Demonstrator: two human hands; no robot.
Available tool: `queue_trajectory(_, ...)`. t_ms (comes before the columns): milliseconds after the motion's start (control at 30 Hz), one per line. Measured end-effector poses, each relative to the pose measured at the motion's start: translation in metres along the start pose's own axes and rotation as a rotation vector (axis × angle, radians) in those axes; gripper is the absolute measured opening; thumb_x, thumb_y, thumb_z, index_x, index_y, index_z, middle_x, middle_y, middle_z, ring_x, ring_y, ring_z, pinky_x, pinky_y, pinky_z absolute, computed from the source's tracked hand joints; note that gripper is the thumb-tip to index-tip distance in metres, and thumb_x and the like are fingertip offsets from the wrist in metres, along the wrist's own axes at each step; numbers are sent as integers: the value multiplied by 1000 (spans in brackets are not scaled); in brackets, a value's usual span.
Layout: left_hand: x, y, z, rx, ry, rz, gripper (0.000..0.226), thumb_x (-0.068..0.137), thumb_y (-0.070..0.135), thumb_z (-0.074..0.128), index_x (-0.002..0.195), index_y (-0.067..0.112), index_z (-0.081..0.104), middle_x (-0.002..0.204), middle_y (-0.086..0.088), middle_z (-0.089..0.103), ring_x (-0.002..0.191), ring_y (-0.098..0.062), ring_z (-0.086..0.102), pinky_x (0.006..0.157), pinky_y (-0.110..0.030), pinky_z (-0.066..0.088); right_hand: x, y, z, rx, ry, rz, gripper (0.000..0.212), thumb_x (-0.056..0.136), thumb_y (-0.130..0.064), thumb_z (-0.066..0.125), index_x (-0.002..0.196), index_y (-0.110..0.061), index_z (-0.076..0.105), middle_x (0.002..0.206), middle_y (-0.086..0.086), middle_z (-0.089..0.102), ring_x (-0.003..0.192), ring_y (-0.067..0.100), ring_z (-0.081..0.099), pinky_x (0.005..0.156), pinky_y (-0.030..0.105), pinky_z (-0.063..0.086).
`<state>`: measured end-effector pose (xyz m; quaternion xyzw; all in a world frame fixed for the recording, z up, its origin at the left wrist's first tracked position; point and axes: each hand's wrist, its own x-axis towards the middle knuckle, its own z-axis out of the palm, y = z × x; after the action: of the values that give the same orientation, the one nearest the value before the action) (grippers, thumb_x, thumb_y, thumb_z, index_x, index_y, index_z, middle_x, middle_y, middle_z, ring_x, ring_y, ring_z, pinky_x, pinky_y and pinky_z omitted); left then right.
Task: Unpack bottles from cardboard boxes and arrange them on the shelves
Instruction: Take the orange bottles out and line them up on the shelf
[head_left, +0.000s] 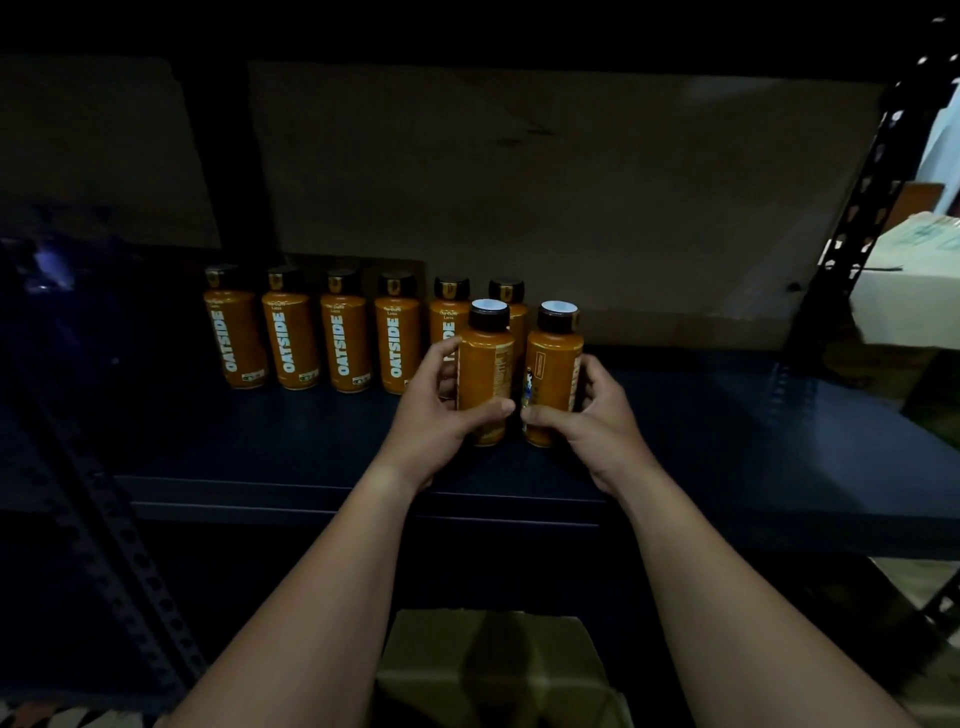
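Our left hand (441, 415) has thumb and fingers curled round the lower body of one orange bottle (485, 374), and our right hand (597, 415) grips a second bottle (551, 376) the same way — the two side by side, nearly touching, upright at or just above the dark shelf (727, 441); in this dim light we cannot tell whether their bases have landed. We judge them rigid, smooth plastic, full and moderately heavy, a little slippery at the label, so a wrap around the mid-body is the sound hold, not the black cap. Just behind stands a row of six bottles (345, 338), labels forward along the back — our two crowd the last pair. To the right the shelf lies open as far as the perforated upright (857, 218). The front lip is close beneath our wrists, and a cardboard box (493, 665) sits below.
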<state>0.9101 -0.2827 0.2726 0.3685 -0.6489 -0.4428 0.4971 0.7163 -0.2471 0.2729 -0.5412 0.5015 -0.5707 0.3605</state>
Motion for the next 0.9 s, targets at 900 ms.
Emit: queue_trajectory(900,0,-1,3,62,2,-2,99,73,34,90,151,37,29,148,7,43,133,-13,47,97,-27,48,3,3,1,-82,-2,-11,82,67,-10,92,133,-29,50,126,-5,63,118,15,60,102,48,52)
